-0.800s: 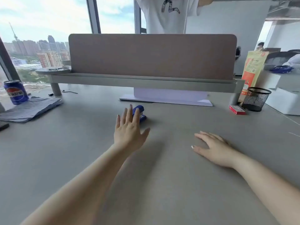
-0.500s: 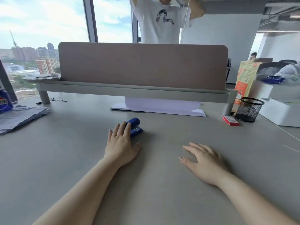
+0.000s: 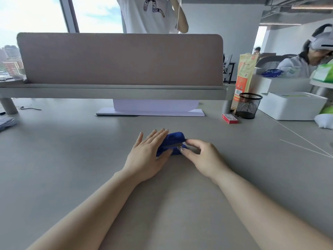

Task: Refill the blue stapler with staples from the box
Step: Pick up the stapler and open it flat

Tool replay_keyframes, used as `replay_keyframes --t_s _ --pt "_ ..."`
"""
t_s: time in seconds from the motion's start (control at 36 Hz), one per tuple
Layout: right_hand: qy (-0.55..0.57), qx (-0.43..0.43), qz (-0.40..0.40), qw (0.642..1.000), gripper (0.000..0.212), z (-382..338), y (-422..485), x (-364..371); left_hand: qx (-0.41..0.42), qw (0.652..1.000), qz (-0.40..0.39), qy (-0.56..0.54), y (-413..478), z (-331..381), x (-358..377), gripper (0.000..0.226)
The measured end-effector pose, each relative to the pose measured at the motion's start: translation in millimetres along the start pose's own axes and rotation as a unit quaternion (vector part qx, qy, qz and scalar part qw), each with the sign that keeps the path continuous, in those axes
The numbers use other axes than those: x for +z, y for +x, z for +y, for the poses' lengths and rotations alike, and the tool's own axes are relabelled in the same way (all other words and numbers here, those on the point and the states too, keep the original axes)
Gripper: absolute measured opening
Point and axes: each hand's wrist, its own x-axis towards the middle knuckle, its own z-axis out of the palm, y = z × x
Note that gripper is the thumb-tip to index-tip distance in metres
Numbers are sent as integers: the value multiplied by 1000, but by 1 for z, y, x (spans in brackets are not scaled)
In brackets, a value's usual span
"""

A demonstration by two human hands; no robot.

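The blue stapler (image 3: 173, 141) lies on the grey desk (image 3: 72, 159) in the middle of the view. My left hand (image 3: 147, 156) cups its left side, fingers stretched along the far side and thumb against the near side. My right hand (image 3: 203, 156) pinches the stapler's right end between index finger and thumb. The red staple box (image 3: 230, 118) lies flat at the back right, next to the black mesh cup (image 3: 247, 105), well away from both hands.
A brown divider panel on a raised grey shelf (image 3: 115, 91) spans the back of the desk. White paper sheets (image 3: 149, 111) lie under it. A white box (image 3: 290, 107) and an orange bag (image 3: 243, 76) stand at the right. One person stands behind the divider, another sits at far right.
My left hand has closed in around the stapler. My right hand has left the desk and moved left to its right end. The view has shifted left and closer.
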Motion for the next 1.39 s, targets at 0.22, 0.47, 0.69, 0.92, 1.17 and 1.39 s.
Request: replay_keyframes --t_s 0.22,0.47,0.69,0.92,1.17,1.39 --pt "21 8 11 1000 38 7 6 3 5 998 42 -35 4 0 2 36" --pt "33 0 -11 999 47 4 4 3 27 998 63 -8 3 4 0 48" --pt "31 -49 -23 998 18 -2 -2 3 67 997 44 -13 3 13 -3 44" --pt "-5 -57 9 998 12 3 2 4 34 980 177 -82 11 13 -15 33" --pt "27 -45 67 996 9 13 11 -6 -86 936 185 -286 1 -28 -44 23" --pt "16 -23 88 996 8 17 13 -5 -143 944 147 -260 -15 -63 -47 29"
